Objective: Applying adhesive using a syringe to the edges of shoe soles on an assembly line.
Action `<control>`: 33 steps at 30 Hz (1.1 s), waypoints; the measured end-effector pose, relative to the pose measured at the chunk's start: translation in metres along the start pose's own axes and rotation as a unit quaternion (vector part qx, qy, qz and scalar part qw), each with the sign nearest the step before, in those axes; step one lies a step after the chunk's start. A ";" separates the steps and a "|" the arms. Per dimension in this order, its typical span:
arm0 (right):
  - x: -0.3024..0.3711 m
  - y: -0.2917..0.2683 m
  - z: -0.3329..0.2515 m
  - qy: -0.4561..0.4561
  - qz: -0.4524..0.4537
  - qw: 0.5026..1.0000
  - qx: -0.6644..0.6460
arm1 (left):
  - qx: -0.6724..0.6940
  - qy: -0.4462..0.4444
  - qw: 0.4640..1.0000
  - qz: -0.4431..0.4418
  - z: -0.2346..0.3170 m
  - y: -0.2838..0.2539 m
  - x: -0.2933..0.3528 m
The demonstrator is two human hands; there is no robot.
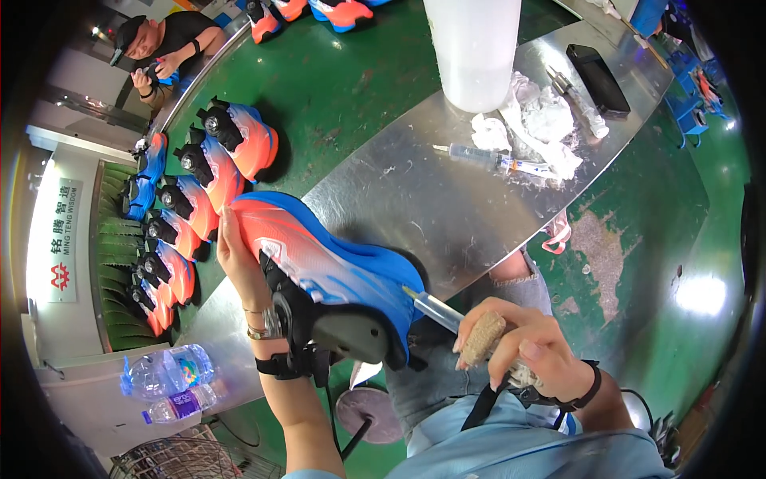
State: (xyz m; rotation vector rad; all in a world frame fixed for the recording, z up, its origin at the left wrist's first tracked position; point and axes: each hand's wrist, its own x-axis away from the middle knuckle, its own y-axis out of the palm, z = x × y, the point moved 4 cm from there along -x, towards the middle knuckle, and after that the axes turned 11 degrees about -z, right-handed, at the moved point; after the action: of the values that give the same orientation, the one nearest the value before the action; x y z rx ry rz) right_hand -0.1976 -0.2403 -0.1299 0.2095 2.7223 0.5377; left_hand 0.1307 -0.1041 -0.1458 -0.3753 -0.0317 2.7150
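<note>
My left hand [234, 254] grips an orange, white and blue sports shoe [331, 259] near its toe, tilted on its side over the metal tabletop. A dark insert [349, 334] fills the shoe's opening. In my right hand [531, 351] is a clear syringe [437, 310] with a narrow tip. That tip is at the blue heel area, by the edge of the sole; whether it touches cannot be told. Beige wrapping [484, 338] covers one finger of the right hand. The lower part of the syringe is hidden by the fingers.
Similar shoes [209, 172] stand in a row on the green conveyor at left. On the metal tabletop [383, 188] lie a second syringe [479, 155], crumpled white tissue [542, 120], a white container [476, 56] and a black box-shaped device [597, 80]. A person [171, 48] sits far left.
</note>
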 end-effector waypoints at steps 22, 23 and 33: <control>-0.016 0.007 0.026 0.019 0.029 0.998 -0.044 | 0.111 -0.386 0.915 -0.046 0.028 -0.079 0.221; -0.014 0.009 0.028 0.029 0.035 0.998 -0.052 | 0.110 -0.401 0.909 -0.046 0.033 -0.071 0.229; -0.004 0.017 0.023 0.064 0.048 0.992 -0.102 | 0.275 -0.436 0.844 -0.146 0.022 -0.024 0.265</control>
State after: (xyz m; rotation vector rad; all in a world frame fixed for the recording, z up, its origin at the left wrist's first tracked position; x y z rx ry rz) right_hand -0.1844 -0.2175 -0.1417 0.2609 2.7654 0.8801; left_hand -0.1007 0.0223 -0.1907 0.9514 0.3932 2.2159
